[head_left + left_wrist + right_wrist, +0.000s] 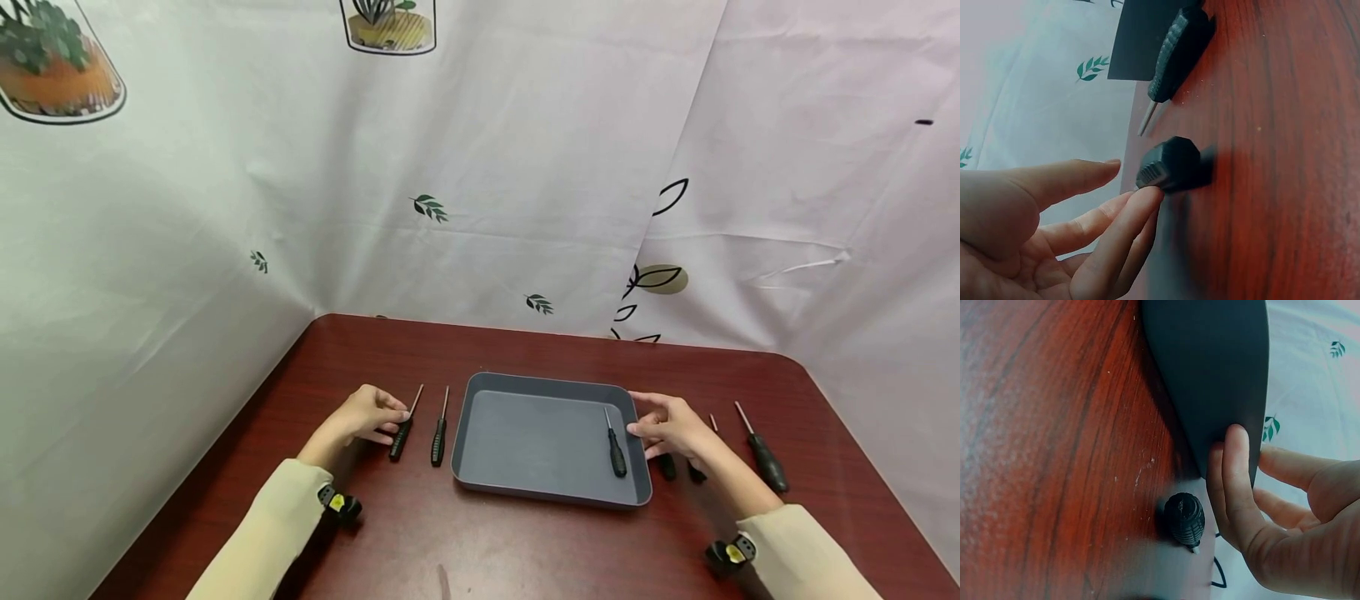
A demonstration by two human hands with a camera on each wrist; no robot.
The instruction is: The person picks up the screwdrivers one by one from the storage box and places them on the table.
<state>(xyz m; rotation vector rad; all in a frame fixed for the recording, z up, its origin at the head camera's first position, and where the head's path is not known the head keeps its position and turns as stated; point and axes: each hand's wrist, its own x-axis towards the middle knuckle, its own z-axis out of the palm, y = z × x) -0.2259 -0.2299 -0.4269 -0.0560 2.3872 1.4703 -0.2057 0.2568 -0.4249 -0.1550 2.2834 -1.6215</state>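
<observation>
My left hand [369, 414] is at the leftmost black-handled screwdriver [401, 437]. In the left wrist view its fingertips [1150, 197] are right at the handle's side, while the thumb stands apart from it. A second screwdriver [439, 437] lies just to the right. At the grey rectangular tray [540, 492], my right hand [667, 423] pinches the right wall, with fingers [1235, 450] against the outside and the thumb at the rim. Inside the tray, near that wall, lies a small screwdriver [617, 454].
Right of the tray, a screwdriver handle [666, 467] and another screwdriver [696, 472] lie partly hidden by the right hand and forearm. A larger screwdriver [767, 461] lies farther right. A white printed cloth [480, 183] hangs behind the reddish-brown table [525, 550].
</observation>
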